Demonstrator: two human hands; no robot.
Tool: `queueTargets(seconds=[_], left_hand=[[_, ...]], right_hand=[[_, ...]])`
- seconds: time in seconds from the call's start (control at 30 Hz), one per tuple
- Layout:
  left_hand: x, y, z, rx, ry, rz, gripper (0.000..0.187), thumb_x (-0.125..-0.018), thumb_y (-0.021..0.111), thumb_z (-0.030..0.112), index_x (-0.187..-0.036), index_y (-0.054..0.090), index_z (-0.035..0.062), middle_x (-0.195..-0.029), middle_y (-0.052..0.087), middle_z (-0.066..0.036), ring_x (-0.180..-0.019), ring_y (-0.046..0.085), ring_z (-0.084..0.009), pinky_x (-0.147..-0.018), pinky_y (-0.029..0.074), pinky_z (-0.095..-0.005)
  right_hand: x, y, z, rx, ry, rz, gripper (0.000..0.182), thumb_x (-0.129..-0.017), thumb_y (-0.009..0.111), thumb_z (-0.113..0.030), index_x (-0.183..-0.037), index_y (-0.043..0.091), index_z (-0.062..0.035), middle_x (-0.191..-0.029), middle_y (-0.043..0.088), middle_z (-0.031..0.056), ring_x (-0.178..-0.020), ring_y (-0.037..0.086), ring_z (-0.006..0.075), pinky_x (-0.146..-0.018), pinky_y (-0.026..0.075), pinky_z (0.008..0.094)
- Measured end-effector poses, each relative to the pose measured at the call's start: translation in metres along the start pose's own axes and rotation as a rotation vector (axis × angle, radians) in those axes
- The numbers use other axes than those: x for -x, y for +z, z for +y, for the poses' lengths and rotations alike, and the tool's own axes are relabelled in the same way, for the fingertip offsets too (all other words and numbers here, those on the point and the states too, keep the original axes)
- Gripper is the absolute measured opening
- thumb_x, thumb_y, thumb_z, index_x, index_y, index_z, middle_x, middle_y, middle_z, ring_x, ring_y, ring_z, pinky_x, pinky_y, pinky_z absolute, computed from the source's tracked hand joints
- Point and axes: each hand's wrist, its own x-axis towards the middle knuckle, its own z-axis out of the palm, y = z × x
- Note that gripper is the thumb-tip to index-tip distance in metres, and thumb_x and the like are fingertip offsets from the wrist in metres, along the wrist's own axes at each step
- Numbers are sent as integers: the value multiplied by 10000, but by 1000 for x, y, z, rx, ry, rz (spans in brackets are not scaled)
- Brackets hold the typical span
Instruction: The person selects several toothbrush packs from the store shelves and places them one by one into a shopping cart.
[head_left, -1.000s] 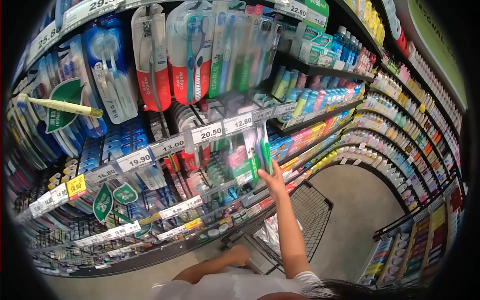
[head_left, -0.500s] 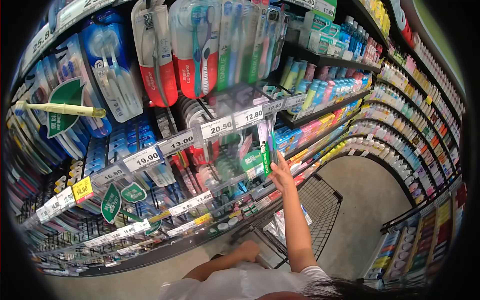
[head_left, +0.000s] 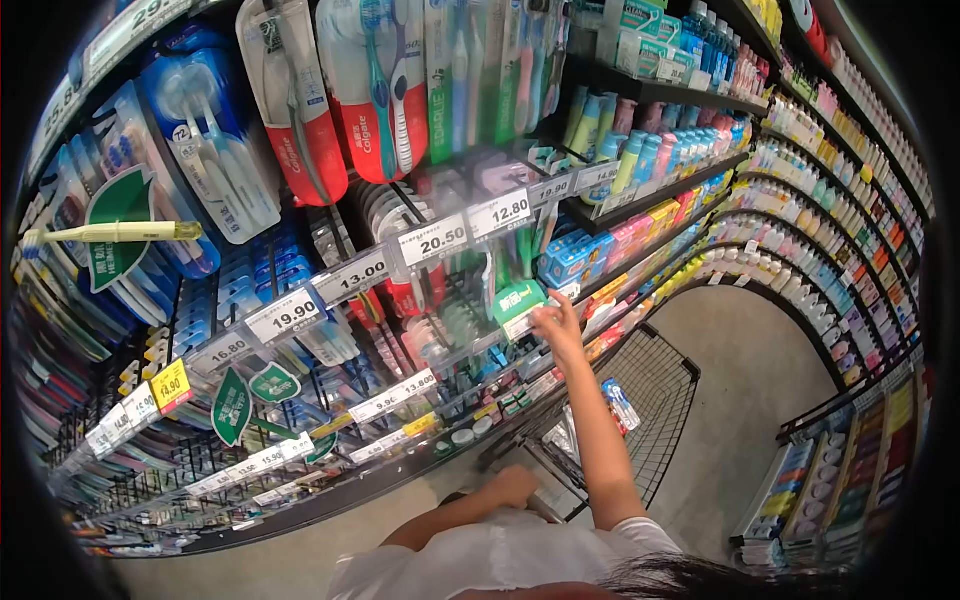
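Observation:
My right hand (head_left: 558, 325) reaches out to the toothbrush rack, its fingers apart and nothing seen in them. Its fingertips are right at a green shelf tag (head_left: 519, 303) below the price rail. Behind that tag hangs green toothbrush packaging (head_left: 512, 258), partly hidden by the rail. Low in front of my body, my left hand (head_left: 515, 486) is closed round the handle (head_left: 546, 510) of a wire shopping cart (head_left: 665, 405). Inside the cart lie a silvery package (head_left: 562, 437) and a blue, white and red pack (head_left: 621, 404).
Large Colgate toothbrush packs (head_left: 372, 95) hang above the price rail (head_left: 365, 272). A pale yellow toothbrush display (head_left: 120, 232) juts out at left. Beyond my right hand are blue boxes (head_left: 575, 262) and shelved bottles. A curved shelf wall (head_left: 800, 260) bounds the grey floor (head_left: 745, 350).
My right hand has come off the green Darlie toothbrush pack, which has dropped back from view at the fingers; the hand sits slightly lower. My left hand stays on the cart handle.

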Motion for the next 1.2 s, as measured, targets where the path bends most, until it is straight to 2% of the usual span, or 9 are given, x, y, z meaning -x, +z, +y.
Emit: queueTargets(seconds=[0.17, 0.3, 0.33, 0.4, 0.6, 0.7, 0.8, 0.9, 1.2], left_hand=[[-1, -5, 0, -27, 31, -29, 246, -560, 665, 240, -712, 675, 46, -738, 646, -149, -723, 634, -314, -651, 505, -408], [-3, -12, 3, -39, 19, -109, 280, -558, 671, 250, -742, 685, 40, -763, 656, -147, -744, 645, -306, -661, 512, -397], [-4, -12, 2, -40, 24, -115, 277, -562, 669, 251, -740, 685, 40, -762, 655, -149, -744, 645, -305, -663, 512, -397], [-5, -10, 0, -36, 32, -134, 271, -570, 664, 252, -737, 684, 39, -760, 654, -152, -745, 645, -304, -666, 513, -398], [-6, 7, -7, -8, 92, -87, 236, -555, 657, 220, -712, 684, 45, -710, 647, -149, -732, 645, -301, -665, 509, -402], [-5, 2, -6, -15, 119, -158, 209, -571, 655, 219, -711, 687, 68, -716, 651, -132, -728, 646, -284, -662, 507, -393], [-1, 6, -7, -1, 146, -214, 172, -586, 651, 213, -692, 679, 80, -717, 648, -116, -731, 643, -262, -665, 499, -372], [3, -4, -3, 15, 152, -272, 143, -592, 647, 209, -669, 662, 90, -723, 639, -97, -741, 631, -240, -671, 486, -354], [16, 13, 6, 160, -25, -396, 184, -537, 687, 218, -633, 567, 117, -683, 531, -34, -691, 560, -212, -593, 460, -347]], right_hand=[[93, -91, 72, 70, 53, 183, 238, -780, 689, -118, -976, 559, -81, -697, 520, -41, -539, 443, 47, -442, 358, 203], [180, -218, 162, 676, -12, 498, 110, -729, 684, -82, -734, 577, -56, -614, 509, -36, -562, 453, 52, -476, 358, 212], [199, -244, 175, 774, 122, 549, 143, -697, 704, -125, -682, 579, -57, -589, 552, 3, -552, 512, 98, -508, 405, 249], [231, -253, 163, 1180, 332, 546, 181, -652, 706, -175, -693, 593, -39, -614, 605, 79, -587, 592, 190, -564, 455, 307], [269, -320, 212, 1280, 491, 415, 245, -656, 633, -196, -822, 610, -16, -774, 641, 176, -743, 624, 345, -662, 481, 403], [279, -341, 235, 1346, 456, 418, 284, -673, 642, -258, -826, 600, -23, -797, 634, 181, -781, 615, 356, -682, 480, 418], [273, -352, 246, 1326, 727, 389, 265, -671, 661, -295, -818, 623, -78, -812, 644, 150, -805, 616, 342, -710, 483, 408], [257, -378, 283, 1242, 850, 432, 301, -651, 661, -275, -825, 618, -34, -839, 643, 181, -822, 626, 329, -738, 491, 396], [205, -436, 383, 1222, 942, 514, 665, -605, 790, -236, -1160, 444, -111, -1149, 487, 215, -1040, 521, 389, -867, 452, 432]])
